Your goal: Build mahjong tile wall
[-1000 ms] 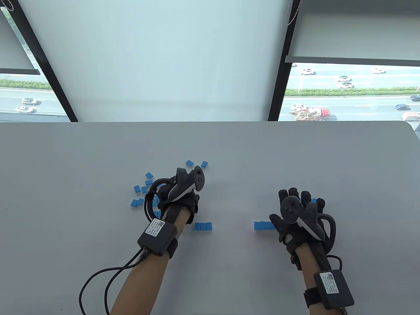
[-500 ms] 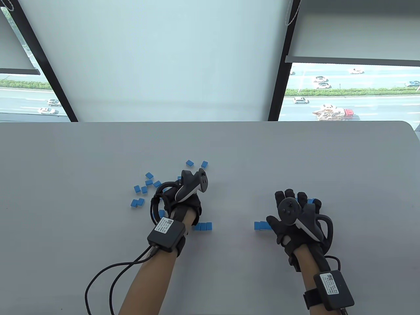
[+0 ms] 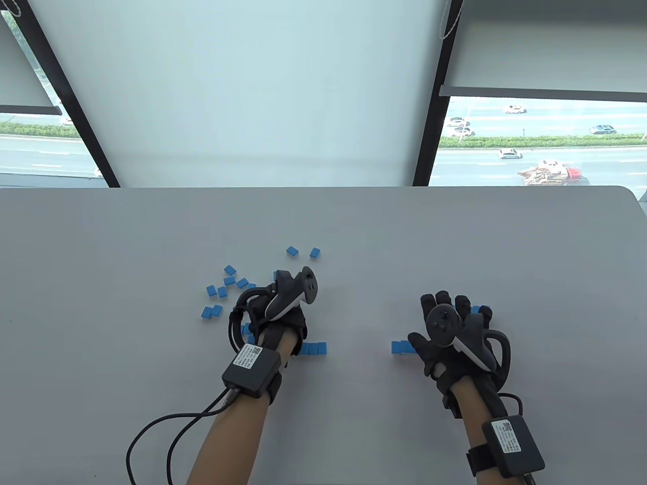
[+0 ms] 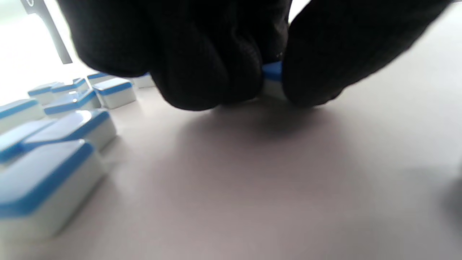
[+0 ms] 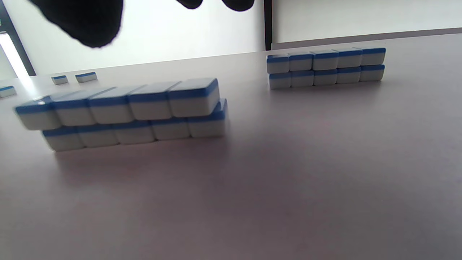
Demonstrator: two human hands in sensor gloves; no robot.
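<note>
Tile (image 4: 271,72) pinched between left hand (image 3: 275,316) fingers (image 4: 205,72) and thumb, on table (image 3: 101,242) | loose tiles (image 3: 217,293) at its 10 o'clock | right hand (image 3: 455,333) flat, fingers spread, empty | two-layer wall (image 5: 130,112) at its 9 o'clock

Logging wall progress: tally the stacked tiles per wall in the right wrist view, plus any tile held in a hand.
near wall tiles, 5 over 5: 10
far wall tiles, 5 over 5: 10
tile pinched by the left hand: 1
Total: 21
</note>
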